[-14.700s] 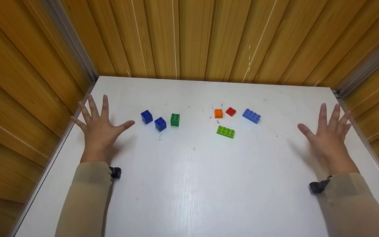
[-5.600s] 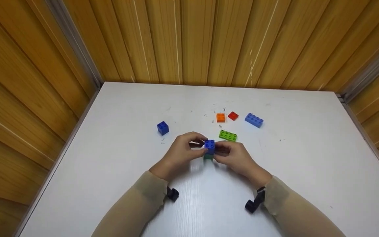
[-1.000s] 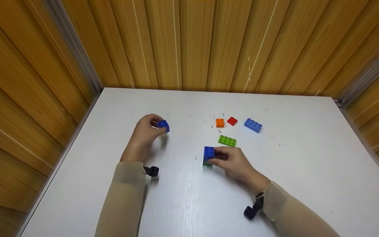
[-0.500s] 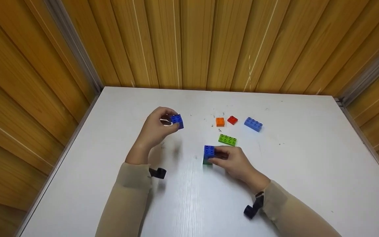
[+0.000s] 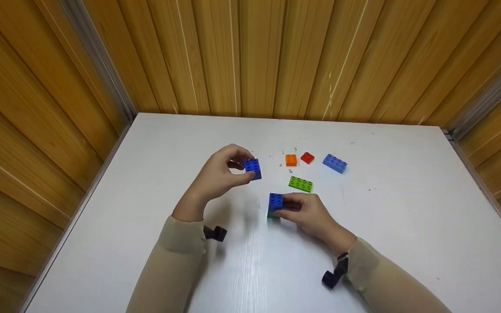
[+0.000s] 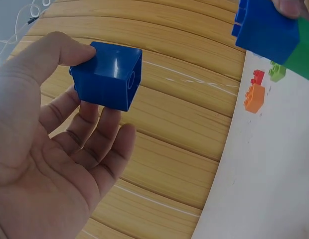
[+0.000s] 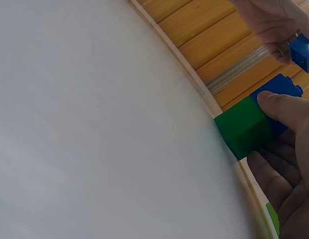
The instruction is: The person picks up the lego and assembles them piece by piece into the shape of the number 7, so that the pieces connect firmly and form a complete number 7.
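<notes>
My left hand (image 5: 222, 174) pinches a dark blue toy building brick (image 5: 253, 169) between thumb and fingers, held up above the table. In the left wrist view the brick (image 6: 107, 74) shows its smooth side and its hollow underside. My right hand (image 5: 309, 213) grips a two-brick stack from the right. Its upper part is a blue brick (image 5: 276, 200) with studs facing up; its lower part is a green brick (image 7: 244, 127). The stack stands upright at the table surface. The left hand's brick is apart from it, up and to the left in the head view.
Beyond the right hand lie a lime green flat brick (image 5: 301, 183), an orange brick (image 5: 291, 160), a small red brick (image 5: 307, 157) and a lighter blue long brick (image 5: 335, 163). The white table (image 5: 181, 143) meets wood-look panels (image 5: 255, 61) at the back and sides.
Earlier, both hands were bare, then joined blue onto green. Over the last second the left hand has lifted the other blue brick and carried it right, towards the stack. The right hand stays put.
</notes>
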Demonstrator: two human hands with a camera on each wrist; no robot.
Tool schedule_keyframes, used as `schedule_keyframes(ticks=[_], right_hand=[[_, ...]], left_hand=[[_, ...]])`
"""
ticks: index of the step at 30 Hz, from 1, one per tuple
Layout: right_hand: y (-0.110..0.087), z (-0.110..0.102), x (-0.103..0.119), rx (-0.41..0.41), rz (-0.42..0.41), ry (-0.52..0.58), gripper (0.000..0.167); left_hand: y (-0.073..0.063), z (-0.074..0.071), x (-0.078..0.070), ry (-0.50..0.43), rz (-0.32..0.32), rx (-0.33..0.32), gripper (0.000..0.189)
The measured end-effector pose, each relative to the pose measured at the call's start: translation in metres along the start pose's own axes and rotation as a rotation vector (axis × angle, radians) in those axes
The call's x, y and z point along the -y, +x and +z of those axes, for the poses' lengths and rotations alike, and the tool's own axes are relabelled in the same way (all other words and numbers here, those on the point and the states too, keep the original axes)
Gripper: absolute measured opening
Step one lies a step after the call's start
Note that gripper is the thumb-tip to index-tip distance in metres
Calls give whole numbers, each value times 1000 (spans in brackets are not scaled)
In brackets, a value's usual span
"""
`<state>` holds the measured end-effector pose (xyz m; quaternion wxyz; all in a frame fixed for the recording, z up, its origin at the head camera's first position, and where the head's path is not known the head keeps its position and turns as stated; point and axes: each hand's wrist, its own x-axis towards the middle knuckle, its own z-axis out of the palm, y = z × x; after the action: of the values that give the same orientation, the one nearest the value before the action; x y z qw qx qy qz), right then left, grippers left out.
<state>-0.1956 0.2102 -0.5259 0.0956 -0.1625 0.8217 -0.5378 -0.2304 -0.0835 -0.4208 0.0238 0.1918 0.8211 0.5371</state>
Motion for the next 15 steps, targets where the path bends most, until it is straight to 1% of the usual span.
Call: schedule_keyframes(ticks=[4, 9, 15], right_hand=[[0, 0, 0, 1, -3, -5, 44], [-1, 0, -2, -2, -29, -18, 45], [1, 0, -3, 20, -64, 28, 43]], left_hand=[[0, 7, -3, -13, 19, 47, 36], [0, 17, -4, -26, 28, 100, 35], [0, 28, -5, -36, 44, 160, 35]])
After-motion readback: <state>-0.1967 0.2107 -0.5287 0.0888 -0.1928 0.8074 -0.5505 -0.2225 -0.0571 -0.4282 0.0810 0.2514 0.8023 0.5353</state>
